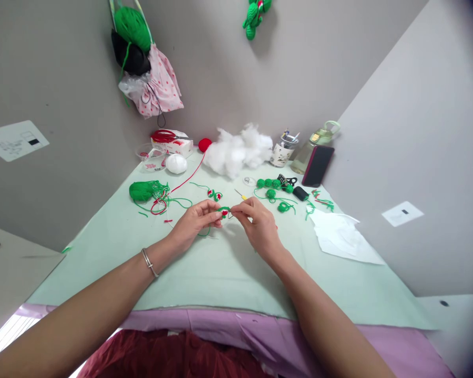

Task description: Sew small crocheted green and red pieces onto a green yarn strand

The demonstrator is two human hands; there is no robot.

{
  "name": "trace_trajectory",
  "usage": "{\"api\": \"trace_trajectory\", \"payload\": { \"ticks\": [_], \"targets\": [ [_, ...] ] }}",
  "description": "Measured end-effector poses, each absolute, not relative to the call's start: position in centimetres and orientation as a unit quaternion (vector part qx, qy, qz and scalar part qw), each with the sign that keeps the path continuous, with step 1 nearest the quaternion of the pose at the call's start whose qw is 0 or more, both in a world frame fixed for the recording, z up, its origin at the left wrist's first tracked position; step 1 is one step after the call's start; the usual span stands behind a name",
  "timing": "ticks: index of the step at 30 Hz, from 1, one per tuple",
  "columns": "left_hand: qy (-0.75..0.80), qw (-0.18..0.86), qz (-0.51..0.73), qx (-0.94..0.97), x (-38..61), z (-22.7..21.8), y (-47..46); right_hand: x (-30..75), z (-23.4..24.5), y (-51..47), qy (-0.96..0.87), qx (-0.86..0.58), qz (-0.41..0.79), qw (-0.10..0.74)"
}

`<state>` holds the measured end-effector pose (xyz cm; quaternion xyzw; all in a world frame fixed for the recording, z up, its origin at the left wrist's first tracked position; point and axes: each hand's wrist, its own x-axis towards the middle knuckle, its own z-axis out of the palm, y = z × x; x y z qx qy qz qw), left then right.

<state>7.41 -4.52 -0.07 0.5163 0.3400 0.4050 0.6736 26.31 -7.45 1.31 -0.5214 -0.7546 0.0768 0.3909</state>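
My left hand point(200, 219) is closed around the edge of a small crocheted piece point(224, 212) in green, white and red, pinching it between thumb and fingers above the table. Just to its right, my right hand point(256, 223) has its fingertips pressed together on a thin dark thread point(230, 216), which makes a small loop beside the piece. Whether a needle is also in that pinch I cannot tell. Two similar small crocheted pieces point(218, 197) lie behind my hands, near a yellow-handled tool point(241, 195).
Green yarn point(142, 191) with tangled strands lies left. White stuffing point(238, 151), a red yarn ball point(205, 145) and a scissors-topped box point(177, 143) stand at the back. Green crocheted balls point(271, 193), a phone point(318, 166), a bottle point(305, 152) and white sheets point(341, 236) are right.
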Motion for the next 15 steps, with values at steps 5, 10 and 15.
{"api": "trace_trajectory", "payload": {
  "ticks": [5,10,15],
  "targets": [
    [0.335,0.669,0.414,0.518,7.5,0.0,-4.7,26.1,0.9,-7.4,-0.749,-0.522,0.090,0.398],
    [0.342,0.666,0.419,0.514,7.6,-0.3,-4.6,25.0,1.1,-8.1,-0.773,-0.491,0.093,0.390],
    [0.356,0.632,0.431,0.536,7.6,-0.4,-4.7,24.5,1.3,-8.5,-0.810,-0.506,0.015,0.296]
  ]
}}
